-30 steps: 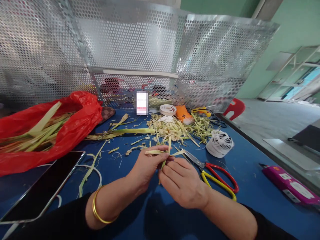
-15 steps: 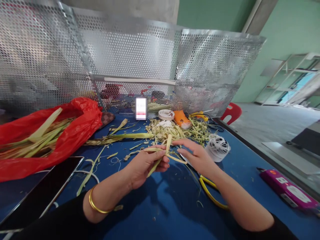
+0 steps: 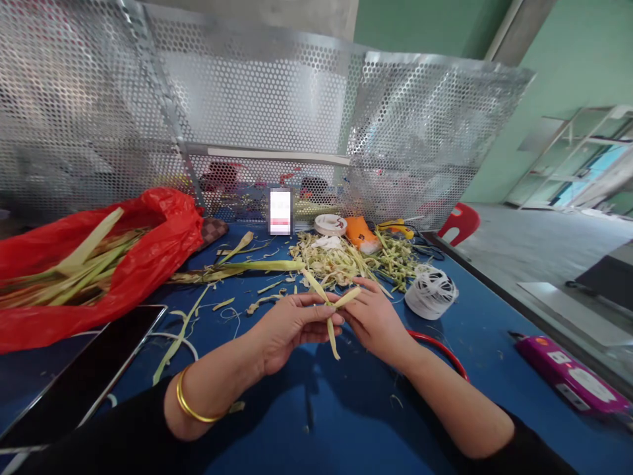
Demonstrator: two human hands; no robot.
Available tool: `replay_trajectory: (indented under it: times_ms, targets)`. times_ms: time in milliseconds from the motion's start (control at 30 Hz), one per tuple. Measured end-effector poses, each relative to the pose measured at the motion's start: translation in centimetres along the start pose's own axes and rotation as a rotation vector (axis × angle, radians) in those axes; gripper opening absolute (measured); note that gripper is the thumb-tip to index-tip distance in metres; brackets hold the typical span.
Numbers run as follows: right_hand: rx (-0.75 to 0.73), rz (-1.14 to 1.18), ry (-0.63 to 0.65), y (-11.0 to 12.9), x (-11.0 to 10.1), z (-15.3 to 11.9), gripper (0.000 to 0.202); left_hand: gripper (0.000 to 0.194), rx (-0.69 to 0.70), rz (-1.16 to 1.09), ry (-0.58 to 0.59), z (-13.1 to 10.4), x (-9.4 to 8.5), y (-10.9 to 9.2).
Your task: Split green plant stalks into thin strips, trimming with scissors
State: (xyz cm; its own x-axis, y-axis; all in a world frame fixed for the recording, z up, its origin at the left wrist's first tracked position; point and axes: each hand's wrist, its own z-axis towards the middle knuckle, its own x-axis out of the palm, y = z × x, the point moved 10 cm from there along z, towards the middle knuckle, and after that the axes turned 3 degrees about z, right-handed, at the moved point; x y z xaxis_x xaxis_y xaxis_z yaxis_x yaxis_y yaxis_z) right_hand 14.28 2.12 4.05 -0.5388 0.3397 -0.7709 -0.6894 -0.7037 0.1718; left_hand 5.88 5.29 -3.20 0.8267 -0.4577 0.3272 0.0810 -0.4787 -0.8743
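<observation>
left hand [image 3: 289, 324] pinches crossed leaf strips [image 3: 339, 303], right hand [image 3: 378, 323] touching.

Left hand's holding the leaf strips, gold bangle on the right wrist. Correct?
Not quite: the head view shows the gold bangle on the left wrist. The left hand does hold the leaf strips.

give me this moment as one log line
left hand: pinching crossed pale strips | right hand: at strips, grip unclear | red handle: beside right forearm | white spool: right of right hand
</observation>
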Motion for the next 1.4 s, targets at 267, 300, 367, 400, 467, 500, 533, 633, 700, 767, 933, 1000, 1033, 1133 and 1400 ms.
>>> replay_trajectory:
  times_ms: [267, 300, 367, 400, 467, 500, 533, 633, 700, 767, 933, 1000, 1033, 1133, 1400]
  targets:
    - [-0.012, -0.177, -0.052, 0.1, -0.2, 0.0, 0.021, 0.021, 0.070, 0.036, -0.091, -0.4, -0.5, -1.1]
    - [-0.011, -0.188, -0.059, 0.2, -0.3, 0.0, 0.020, 0.022, 0.065, 0.036, -0.073, -0.4, -0.4, -1.1]
    - [-0.012, -0.186, -0.066, 0.5, -0.3, 0.0, 0.020, 0.026, 0.051, 0.054, -0.034, -0.4, -0.2, -1.1]
    - [-0.017, -0.179, -0.068, 0.7, -0.3, 0.0, 0.020, 0.028, 0.043, 0.070, -0.023, -0.4, -0.1, -1.0]
    - [-0.026, -0.167, -0.067, 0.9, -0.1, -0.1, 0.022, 0.030, 0.029, 0.100, -0.017, -0.3, -0.2, -0.6]
    - [-0.028, -0.163, -0.066, 0.9, 0.0, -0.1, 0.023, 0.030, 0.025, 0.107, -0.017, -0.2, -0.3, -0.4]
    - [-0.024, -0.160, -0.066, 0.9, 0.1, -0.1, 0.024, 0.030, 0.026, 0.103, -0.023, -0.1, -0.4, -0.3]
    - [-0.002, -0.133, -0.077, 0.6, 0.0, 0.0, 0.022, 0.025, 0.027, 0.019, -0.049, 0.1, -0.6, 0.1]
    - [0.009, -0.103, -0.090, 0.5, -0.2, 0.0, 0.020, 0.021, 0.013, -0.042, -0.057, 0.1, -0.6, 0.2]
    - [0.016, -0.082, -0.078, 0.4, -0.3, 0.0, 0.020, 0.018, 0.003, -0.055, -0.046, -0.1, -0.3, 0.1]
    - [0.025, -0.073, -0.077, 0.5, -0.4, 0.0, 0.023, 0.017, 0.075, 0.045, -0.047, -0.8, 0.1, -1.2]
    - [0.026, -0.070, -0.093, 0.6, -0.5, 0.0, 0.023, 0.018, 0.109, 0.096, -0.060, -0.9, 0.0, -1.8]
    - [0.023, -0.077, -0.097, 0.7, -0.5, 0.0, 0.024, 0.018, 0.129, 0.125, -0.071, -0.9, -0.1, -2.0]
    - [0.007, -0.133, -0.108, 1.2, -0.4, 0.0, 0.024, 0.019, 0.179, 0.188, -0.133, -0.7, -0.7, -2.8]
    - [0.066, -0.009, -0.095, 0.1, -0.5, 0.1, 0.026, 0.018, 0.156, 0.120, -0.116, -0.4, -0.9, -2.0]
